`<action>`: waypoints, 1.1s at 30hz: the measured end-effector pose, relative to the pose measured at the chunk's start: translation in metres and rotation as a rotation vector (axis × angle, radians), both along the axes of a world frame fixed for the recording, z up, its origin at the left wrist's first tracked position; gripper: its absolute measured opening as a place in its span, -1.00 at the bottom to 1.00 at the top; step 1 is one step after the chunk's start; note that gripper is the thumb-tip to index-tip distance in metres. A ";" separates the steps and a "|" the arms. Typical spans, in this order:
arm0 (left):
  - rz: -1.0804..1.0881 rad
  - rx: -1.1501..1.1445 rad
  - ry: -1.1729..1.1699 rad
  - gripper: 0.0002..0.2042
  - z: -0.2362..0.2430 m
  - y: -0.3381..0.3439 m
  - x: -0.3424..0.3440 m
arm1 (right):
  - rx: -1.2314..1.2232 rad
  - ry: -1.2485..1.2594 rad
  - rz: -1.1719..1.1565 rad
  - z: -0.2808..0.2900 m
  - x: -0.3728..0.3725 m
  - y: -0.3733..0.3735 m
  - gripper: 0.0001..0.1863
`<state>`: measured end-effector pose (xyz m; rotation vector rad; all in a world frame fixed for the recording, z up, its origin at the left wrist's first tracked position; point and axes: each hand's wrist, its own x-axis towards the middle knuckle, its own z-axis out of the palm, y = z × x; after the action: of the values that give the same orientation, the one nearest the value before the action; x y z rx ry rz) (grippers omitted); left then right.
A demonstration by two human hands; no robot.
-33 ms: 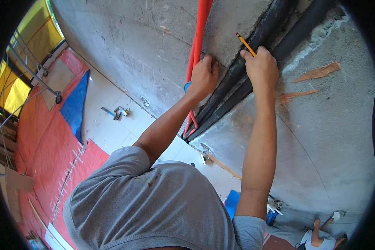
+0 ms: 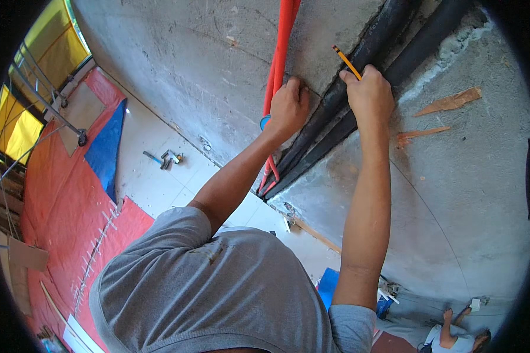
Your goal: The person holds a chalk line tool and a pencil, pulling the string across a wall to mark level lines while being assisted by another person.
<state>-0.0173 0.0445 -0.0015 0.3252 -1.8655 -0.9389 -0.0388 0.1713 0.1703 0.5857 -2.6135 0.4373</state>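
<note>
Yellow wooden pencil: pinched in your R hand; prob. light, stiff, grip mid-shaft.
Your L hand: curled beside long red plastic pipes; can't tell if gripping.
Hands: apart.

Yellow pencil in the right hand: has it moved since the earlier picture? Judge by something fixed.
No; the yellow pencil shows no visible shift against the left black pipe.

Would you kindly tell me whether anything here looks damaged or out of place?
Yes: two ragged brown patches right of the right hand interrupt the grey wall; what they are is unclear. The wall's edge beside the black pipes looks chipped. The red floor sheet has a seam crossed by pale strips, perhaps mended.
</note>
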 end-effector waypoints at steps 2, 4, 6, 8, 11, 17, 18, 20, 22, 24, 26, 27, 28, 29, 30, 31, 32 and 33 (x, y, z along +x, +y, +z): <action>-0.004 0.005 -0.049 -0.86 0.001 -0.001 0.001 | 0.002 -0.006 -0.002 0.000 -0.001 0.000 -0.55; -0.003 0.012 -0.055 -0.85 0.001 -0.001 0.001 | 0.004 -0.012 -0.002 0.000 0.001 0.000 -0.55; 0.000 0.019 -0.060 -0.85 0.001 -0.001 0.002 | 0.000 -0.027 0.008 0.002 0.006 -0.001 -0.55; -0.003 0.007 -0.051 -0.85 0.001 0.000 0.002 | -0.006 -0.019 0.006 0.002 0.005 0.001 -0.55; 0.002 -0.018 -0.004 -0.85 -0.002 -0.001 0.001 | -0.008 -0.015 0.003 0.002 0.005 0.000 -0.55; 0.041 -0.019 -0.012 -0.86 -0.004 -0.001 -0.003 | 0.000 0.012 -0.003 0.002 0.002 -0.002 -0.56; 0.046 -0.016 -0.008 -0.86 -0.003 -0.001 -0.003 | 0.004 0.004 0.000 0.002 0.002 -0.003 -0.56; 0.015 0.009 0.032 -0.85 -0.004 -0.001 -0.002 | 0.019 0.004 -0.006 0.003 0.002 -0.003 -0.57; 0.006 0.009 0.006 -0.84 -0.004 0.000 0.000 | 0.032 0.003 -0.011 0.003 0.002 -0.002 -0.58; -0.004 0.006 -0.023 -0.82 -0.003 0.002 0.001 | 0.031 0.023 -0.012 0.001 0.002 -0.001 -0.59; 0.027 0.002 -0.042 -0.82 -0.003 0.001 -0.001 | 0.027 0.026 -0.001 0.002 0.003 -0.002 -0.59; 0.034 -0.001 -0.044 -0.82 -0.004 0.001 -0.001 | 0.023 0.028 0.001 0.002 0.004 -0.001 -0.59; 0.033 -0.001 -0.042 -0.82 -0.005 0.001 -0.001 | 0.020 0.026 0.010 0.002 0.004 -0.001 -0.59; 0.031 -0.001 -0.039 -0.82 -0.005 0.001 -0.001 | 0.021 0.018 0.016 0.003 0.005 0.000 -0.59; 0.040 -0.004 -0.042 -0.82 -0.005 0.001 -0.002 | 0.022 0.009 0.021 0.003 0.005 0.000 -0.59; 0.045 -0.031 -0.022 -0.82 -0.006 0.001 -0.002 | 0.019 0.004 0.026 0.003 0.004 0.001 -0.59; 0.050 -0.058 -0.002 -0.83 -0.006 0.001 -0.003 | 0.018 0.010 0.036 0.002 0.003 0.002 -0.58; 0.053 -0.061 -0.008 -0.83 -0.007 0.001 -0.004 | 0.017 0.015 0.045 0.002 0.002 0.003 -0.58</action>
<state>-0.0213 0.0456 -0.0081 0.3398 -1.8798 -0.8443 -0.0364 0.1740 0.1719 0.6521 -2.5962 0.4228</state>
